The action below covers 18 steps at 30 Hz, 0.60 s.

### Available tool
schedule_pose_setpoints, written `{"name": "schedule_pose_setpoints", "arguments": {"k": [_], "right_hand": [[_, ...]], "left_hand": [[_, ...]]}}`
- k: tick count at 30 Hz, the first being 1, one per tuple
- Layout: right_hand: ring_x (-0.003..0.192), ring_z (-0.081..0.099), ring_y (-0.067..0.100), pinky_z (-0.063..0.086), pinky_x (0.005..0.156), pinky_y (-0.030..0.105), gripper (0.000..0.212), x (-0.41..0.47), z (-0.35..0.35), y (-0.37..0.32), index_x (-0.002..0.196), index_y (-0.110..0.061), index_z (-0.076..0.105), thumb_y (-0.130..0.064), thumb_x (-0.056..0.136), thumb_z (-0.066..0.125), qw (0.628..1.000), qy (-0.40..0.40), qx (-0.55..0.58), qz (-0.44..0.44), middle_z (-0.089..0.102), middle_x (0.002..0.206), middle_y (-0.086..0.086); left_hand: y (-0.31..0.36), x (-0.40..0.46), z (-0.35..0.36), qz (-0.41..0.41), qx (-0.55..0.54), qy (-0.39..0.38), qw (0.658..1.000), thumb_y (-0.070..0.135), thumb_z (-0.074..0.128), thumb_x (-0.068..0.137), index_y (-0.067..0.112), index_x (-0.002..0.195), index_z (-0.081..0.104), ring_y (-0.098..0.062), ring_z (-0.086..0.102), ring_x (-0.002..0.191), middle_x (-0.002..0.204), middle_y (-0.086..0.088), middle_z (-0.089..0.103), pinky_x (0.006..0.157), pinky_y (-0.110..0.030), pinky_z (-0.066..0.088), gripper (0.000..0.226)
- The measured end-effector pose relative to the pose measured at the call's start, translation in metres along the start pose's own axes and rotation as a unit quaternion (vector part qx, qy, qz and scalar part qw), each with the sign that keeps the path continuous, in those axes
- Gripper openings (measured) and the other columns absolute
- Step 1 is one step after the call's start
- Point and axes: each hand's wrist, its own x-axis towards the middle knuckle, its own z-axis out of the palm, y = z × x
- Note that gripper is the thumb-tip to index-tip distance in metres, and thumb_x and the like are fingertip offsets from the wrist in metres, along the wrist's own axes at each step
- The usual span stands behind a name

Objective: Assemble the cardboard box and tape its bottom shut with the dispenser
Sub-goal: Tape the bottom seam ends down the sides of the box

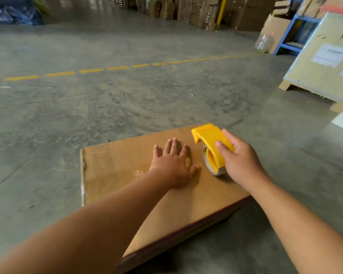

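Observation:
A brown cardboard box [115,171] stands on the concrete floor with a broad flat face up; shiny clear tape runs across that face toward its left edge. My left hand [174,165] lies flat on the face, fingers spread, pressing down near the middle. Just to its right, my right hand [240,161] grips a yellow tape dispenser [210,141] by its handle. The tape roll rests on the cardboard near the box's far right edge, and the dispenser's head points away from me.
Grey concrete floor [127,105] surrounds the box, crossed by a dashed yellow line [91,70]. A large wrapped crate on a pallet [325,62] stands at the right, beside a blue rack [289,36]. Stacks of cardboard [186,8] line the far wall.

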Motion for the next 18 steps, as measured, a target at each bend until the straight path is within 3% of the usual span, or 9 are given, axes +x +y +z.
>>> {"name": "schedule_pose_setpoints", "arguments": {"k": [6, 11, 18], "right_hand": [[0.13, 0.046, 0.015, 0.036, 0.109, 0.036, 0.059, 0.063, -0.06, 0.085, 0.146, -0.019, 0.038, -0.032, 0.093, 0.06, 0.999, 0.034, 0.025, 0.026, 0.046, 0.146, 0.002], [0.124, 0.05, 0.015, 0.038, 0.106, 0.034, 0.063, 0.116, -0.089, 0.155, 0.147, -0.016, 0.036, -0.027, 0.091, 0.062, 0.995, 0.074, 0.058, 0.031, 0.049, 0.142, 0.004], [0.129, 0.042, 0.035, 0.033, 0.103, 0.034, 0.064, 0.121, -0.053, 0.262, 0.151, -0.008, 0.025, -0.023, 0.095, 0.055, 0.993, -0.026, -0.104, 0.05, 0.039, 0.143, 0.024]], "left_hand": [[0.087, 0.047, 0.011, 0.055, -0.008, 0.0, 0.998, 0.083, 0.015, 0.084, 0.027, 0.158, 0.001, -0.025, -0.012, 0.152, 0.165, -0.009, -0.01, 0.117, -0.061, -0.003, 0.094], [0.133, 0.089, 0.016, 0.031, -0.015, 0.015, 0.999, 0.085, 0.014, 0.082, 0.023, 0.158, 0.004, -0.024, -0.013, 0.152, 0.166, -0.007, -0.009, 0.117, -0.061, -0.001, 0.099], [0.155, 0.105, 0.028, -0.038, 0.008, 0.026, 0.999, 0.091, 0.012, 0.075, 0.022, 0.158, 0.007, -0.021, -0.012, 0.151, 0.166, -0.004, -0.008, 0.117, -0.061, -0.003, 0.108]]}}
